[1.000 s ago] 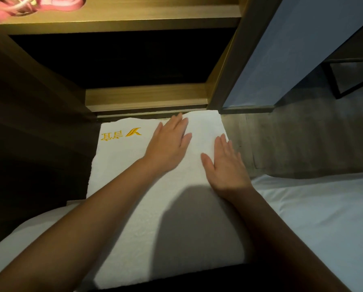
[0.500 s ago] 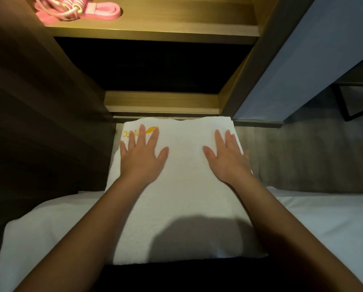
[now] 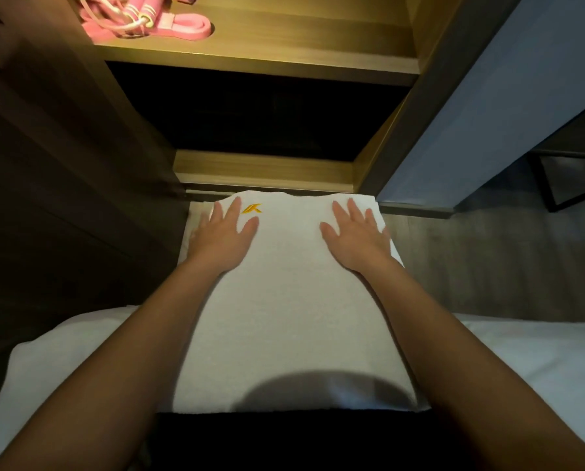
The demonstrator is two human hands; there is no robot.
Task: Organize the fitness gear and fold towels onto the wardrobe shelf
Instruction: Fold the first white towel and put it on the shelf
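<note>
One folded towel, two flat hands, two pink items on the shelf.

I count one white towel (image 3: 284, 300), terry and folded into a long rectangle, lying on the bed (image 3: 539, 368) edge with its far end near the wardrobe base and one yellow logo (image 3: 252, 209) at the far left corner. The left hand (image 3: 221, 234) and right hand (image 3: 355, 236) press on it palm down, fingers spread. On the lit shelf (image 3: 284, 45) above, one pink jump rope (image 3: 128, 15) touches one pink band (image 3: 189, 28).

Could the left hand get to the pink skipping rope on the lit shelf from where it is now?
Probably yes. The left hand lies flat on the white towel, holding nothing, and the shelf is open-fronted, with nothing between hand and skipping rope.
</note>
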